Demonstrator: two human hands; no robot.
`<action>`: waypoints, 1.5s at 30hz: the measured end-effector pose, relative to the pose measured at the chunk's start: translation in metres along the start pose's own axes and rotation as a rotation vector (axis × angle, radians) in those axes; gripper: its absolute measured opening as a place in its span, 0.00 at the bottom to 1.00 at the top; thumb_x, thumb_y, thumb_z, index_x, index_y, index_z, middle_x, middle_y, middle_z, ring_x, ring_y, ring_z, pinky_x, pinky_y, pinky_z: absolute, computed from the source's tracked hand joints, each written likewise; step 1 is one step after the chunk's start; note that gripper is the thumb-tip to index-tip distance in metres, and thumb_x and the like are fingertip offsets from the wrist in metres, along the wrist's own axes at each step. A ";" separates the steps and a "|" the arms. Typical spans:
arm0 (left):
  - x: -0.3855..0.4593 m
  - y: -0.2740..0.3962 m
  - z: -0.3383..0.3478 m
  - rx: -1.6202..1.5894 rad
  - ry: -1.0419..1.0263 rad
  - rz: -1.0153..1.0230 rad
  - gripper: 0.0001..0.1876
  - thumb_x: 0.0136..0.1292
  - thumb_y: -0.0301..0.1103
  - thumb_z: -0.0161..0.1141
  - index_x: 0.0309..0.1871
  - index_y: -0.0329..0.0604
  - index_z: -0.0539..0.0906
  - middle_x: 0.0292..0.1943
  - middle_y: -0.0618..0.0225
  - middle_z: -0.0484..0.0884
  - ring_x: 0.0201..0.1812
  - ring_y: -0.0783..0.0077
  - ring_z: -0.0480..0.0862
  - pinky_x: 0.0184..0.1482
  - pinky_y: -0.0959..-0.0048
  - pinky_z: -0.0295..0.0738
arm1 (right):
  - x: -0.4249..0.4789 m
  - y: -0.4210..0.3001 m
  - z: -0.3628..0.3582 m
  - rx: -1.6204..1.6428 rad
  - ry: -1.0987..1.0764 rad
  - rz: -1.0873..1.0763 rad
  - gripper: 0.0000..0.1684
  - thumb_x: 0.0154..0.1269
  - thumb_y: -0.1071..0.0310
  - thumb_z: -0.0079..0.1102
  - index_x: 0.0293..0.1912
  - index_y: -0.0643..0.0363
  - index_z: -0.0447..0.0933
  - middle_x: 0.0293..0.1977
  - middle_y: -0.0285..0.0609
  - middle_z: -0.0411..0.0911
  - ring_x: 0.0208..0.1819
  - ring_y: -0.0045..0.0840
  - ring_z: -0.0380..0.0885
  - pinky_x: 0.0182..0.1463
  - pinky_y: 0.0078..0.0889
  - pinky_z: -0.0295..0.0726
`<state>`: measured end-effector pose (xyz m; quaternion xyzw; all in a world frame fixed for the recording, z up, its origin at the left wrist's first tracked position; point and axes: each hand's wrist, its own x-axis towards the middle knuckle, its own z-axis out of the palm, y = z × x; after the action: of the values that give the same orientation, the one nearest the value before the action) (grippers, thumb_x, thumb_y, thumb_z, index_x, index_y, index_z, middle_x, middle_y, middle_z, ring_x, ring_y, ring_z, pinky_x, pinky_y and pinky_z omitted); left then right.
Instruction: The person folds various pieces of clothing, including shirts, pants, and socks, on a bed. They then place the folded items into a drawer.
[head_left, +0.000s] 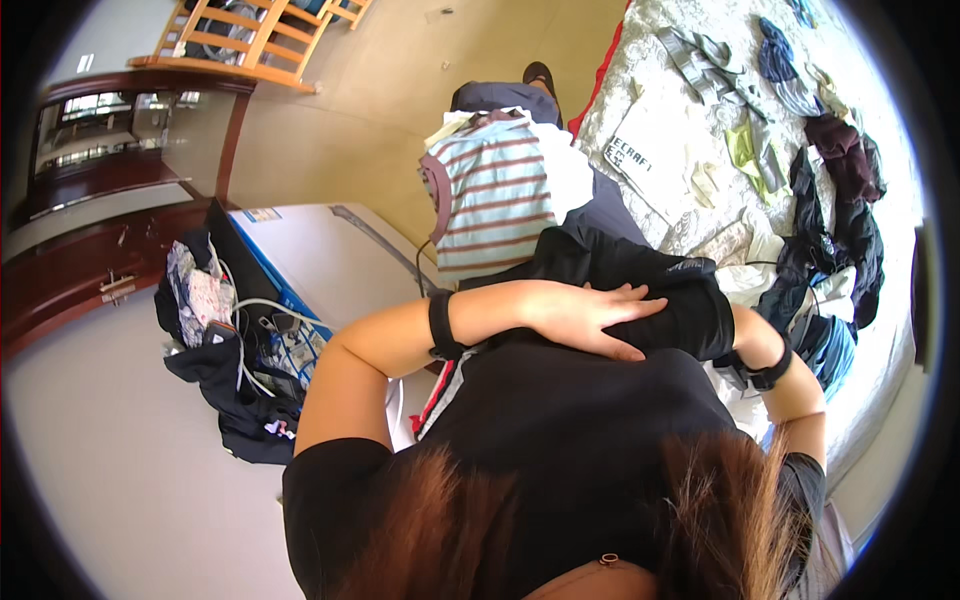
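Observation:
A black garment lies bunched across my lap, close to my torso. My left hand rests flat on top of it with the fingers spread. My right hand goes under or into the folded black cloth at the right; its fingers are hidden, only the wrist side shows. Beyond the black garment, a light blue T-shirt with brown stripes lies folded over my legs, with white cloth showing beneath its right side. Dark bands circle both my forearms.
On my right, a bed with a patterned cover carries several loose clothes, including a white shirt with printing and dark garments. To my left stand a white-topped box, a pile of cloth and cables and a dark wooden cabinet.

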<state>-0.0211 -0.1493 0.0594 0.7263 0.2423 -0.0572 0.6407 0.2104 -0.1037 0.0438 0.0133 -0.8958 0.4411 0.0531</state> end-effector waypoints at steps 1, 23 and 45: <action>0.000 -0.003 0.001 -0.007 0.020 -0.012 0.42 0.65 0.59 0.49 0.74 0.53 0.44 0.73 0.47 0.44 0.74 0.49 0.46 0.66 0.37 0.49 | -0.001 -0.007 -0.011 0.205 -0.046 0.124 0.16 0.64 0.64 0.52 0.51 0.57 0.75 0.44 0.50 0.78 0.42 0.41 0.78 0.44 0.37 0.76; -0.123 0.091 -0.114 0.765 0.958 -0.432 0.14 0.56 0.37 0.58 0.29 0.30 0.83 0.27 0.43 0.80 0.32 0.49 0.83 0.35 0.58 0.78 | 0.180 -0.066 -0.158 -0.787 0.583 0.119 0.28 0.39 0.73 0.70 0.45 0.60 0.72 0.34 0.44 0.69 0.42 0.41 0.71 0.66 0.47 0.62; -0.058 -0.111 -0.013 0.844 1.223 -0.662 0.26 0.63 0.47 0.54 0.66 0.64 0.69 0.72 0.50 0.52 0.70 0.35 0.49 0.58 0.25 0.43 | 0.149 0.088 0.032 -0.344 -0.184 0.131 0.49 0.54 0.39 0.58 0.70 0.48 0.54 0.70 0.55 0.46 0.73 0.46 0.39 0.71 0.57 0.42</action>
<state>-0.1219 -0.1457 -0.0159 0.7001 0.7097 0.0765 0.0170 0.0533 -0.0722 -0.0291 -0.0141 -0.9580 0.2809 -0.0563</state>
